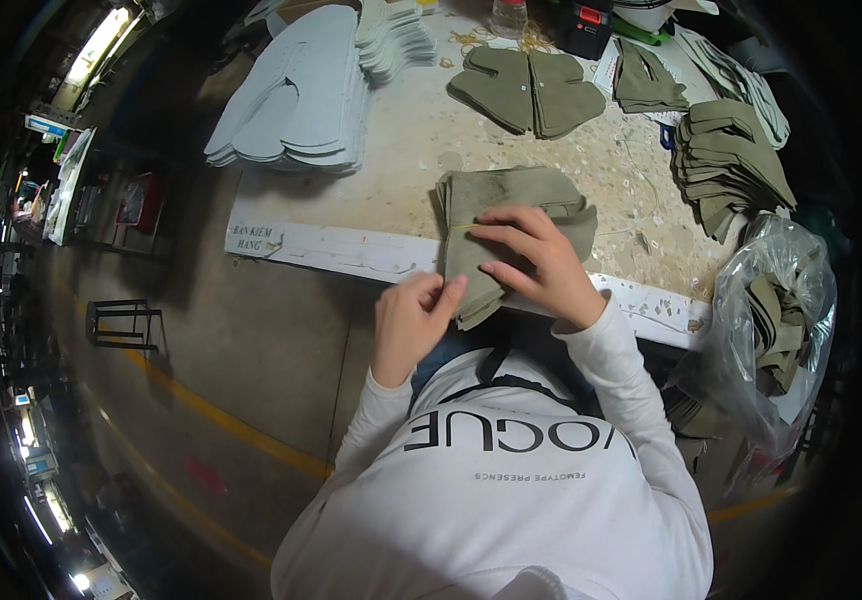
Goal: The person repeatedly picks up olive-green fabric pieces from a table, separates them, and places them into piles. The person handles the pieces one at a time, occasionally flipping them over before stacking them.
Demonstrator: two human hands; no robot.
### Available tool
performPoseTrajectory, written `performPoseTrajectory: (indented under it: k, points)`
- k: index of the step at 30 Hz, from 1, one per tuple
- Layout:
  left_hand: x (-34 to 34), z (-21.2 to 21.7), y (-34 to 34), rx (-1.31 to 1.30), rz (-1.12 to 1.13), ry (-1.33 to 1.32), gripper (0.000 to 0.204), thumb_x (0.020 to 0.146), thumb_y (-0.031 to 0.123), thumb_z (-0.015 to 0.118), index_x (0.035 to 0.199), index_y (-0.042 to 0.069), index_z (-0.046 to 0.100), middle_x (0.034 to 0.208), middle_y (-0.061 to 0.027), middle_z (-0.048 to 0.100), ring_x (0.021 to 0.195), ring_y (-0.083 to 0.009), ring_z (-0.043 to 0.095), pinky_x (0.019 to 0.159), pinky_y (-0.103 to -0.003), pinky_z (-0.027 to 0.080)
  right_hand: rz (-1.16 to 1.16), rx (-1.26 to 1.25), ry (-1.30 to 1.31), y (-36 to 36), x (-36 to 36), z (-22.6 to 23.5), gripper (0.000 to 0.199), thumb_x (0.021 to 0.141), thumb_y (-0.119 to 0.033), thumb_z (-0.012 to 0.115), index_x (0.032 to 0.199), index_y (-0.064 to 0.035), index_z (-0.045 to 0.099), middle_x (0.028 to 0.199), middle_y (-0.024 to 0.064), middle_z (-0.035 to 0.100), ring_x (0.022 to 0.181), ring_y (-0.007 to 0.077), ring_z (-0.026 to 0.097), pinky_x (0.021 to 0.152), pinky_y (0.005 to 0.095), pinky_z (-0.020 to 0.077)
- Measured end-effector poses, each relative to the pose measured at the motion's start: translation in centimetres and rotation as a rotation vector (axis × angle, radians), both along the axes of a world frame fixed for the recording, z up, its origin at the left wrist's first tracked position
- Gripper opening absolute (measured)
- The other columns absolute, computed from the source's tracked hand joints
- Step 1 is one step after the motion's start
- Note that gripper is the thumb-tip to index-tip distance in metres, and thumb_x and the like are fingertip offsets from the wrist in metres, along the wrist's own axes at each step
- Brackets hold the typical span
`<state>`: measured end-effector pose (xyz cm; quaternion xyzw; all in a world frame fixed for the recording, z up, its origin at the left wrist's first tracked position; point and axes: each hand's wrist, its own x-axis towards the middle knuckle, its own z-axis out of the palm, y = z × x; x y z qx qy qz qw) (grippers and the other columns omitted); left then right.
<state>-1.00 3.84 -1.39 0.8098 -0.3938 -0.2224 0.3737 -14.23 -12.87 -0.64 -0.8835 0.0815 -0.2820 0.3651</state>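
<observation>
A bundle of olive-green cut fabric pieces lies at the table's front edge, its near corner hanging over. A thin yellow rubber band crosses its left part. My left hand is closed at the bundle's near left edge, thumb on the fabric and fingers curled beside it. My right hand rests on top with fingers apart, fingertips close to the band. Whether a fingertip hooks the band cannot be made out.
Pale grey shaped pieces stand in a tall stack at the back left. Two olive stacks lie behind the bundle, with loose rubber bands nearby. More olive pieces are piled at right, above a clear plastic bag of fabric pieces. A black stool stands left.
</observation>
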Motion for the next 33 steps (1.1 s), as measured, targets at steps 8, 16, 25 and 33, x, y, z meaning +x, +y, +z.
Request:
performPoseTrajectory:
  k: [8, 16, 25, 33]
  points:
    - [2.1, -1.1, -4.8, -0.324, -0.206, -0.063, 0.049, 0.077, 0.029, 0.08, 0.109, -0.002, 0.06, 0.103, -0.0165, 0.061, 0.091, -0.0316, 0.061, 0.082, -0.037, 0.049, -0.201, 0.131, -0.102, 1.9, -2.3, -0.2, 0.032, 0.077, -0.007, 0.074, 0.109, -0.0077, 0.069, 0.114, 0.0091, 0.063, 0.104, 0.0293, 0.059, 0.089, 0.0374, 0.0479]
    - [-2.8, -1.9, -6.5, -0.574, -0.146, 0.706, 0.071, 0.077, 0.003, 0.071, 0.138, 0.0, 0.036, 0.132, -0.0137, 0.051, 0.113, -0.0198, 0.055, 0.099, -0.034, 0.043, -0.368, -0.324, -0.269, 2.2, -1.7, 1.2, 0.018, 0.073, -0.002, 0.074, 0.089, -0.0014, 0.065, 0.092, 0.0086, 0.062, 0.087, 0.0293, 0.06, 0.07, 0.0343, 0.05]
    - [-2.9, 0.1, -6.3, -0.387, -0.233, 0.047, 0.087, 0.079, 0.011, 0.069, 0.151, 0.002, 0.021, 0.11, -0.0243, 0.066, 0.09, -0.0396, 0.069, 0.076, -0.041, 0.055, -0.005, -0.017, 0.022, 0.9, -1.9, 4.9, 0.013, 0.082, -0.017, 0.068, 0.085, -0.0059, 0.063, 0.072, 0.012, 0.059, 0.072, 0.0318, 0.06, 0.062, 0.041, 0.0476]
    - [-3.7, 2.0, -4.6, -0.413, -0.297, -0.097, 0.061, 0.084, 0.01, 0.07, 0.137, -0.004, 0.043, 0.104, -0.0273, 0.067, 0.096, -0.0392, 0.068, 0.081, -0.041, 0.053, -0.36, 0.745, -0.144, -6.1, 1.9, 4.4, 0.019, 0.08, -0.019, 0.072, 0.081, -0.0007, 0.069, 0.059, -0.0012, 0.06, 0.056, 0.0061, 0.05, 0.054, 0.0255, 0.0428]
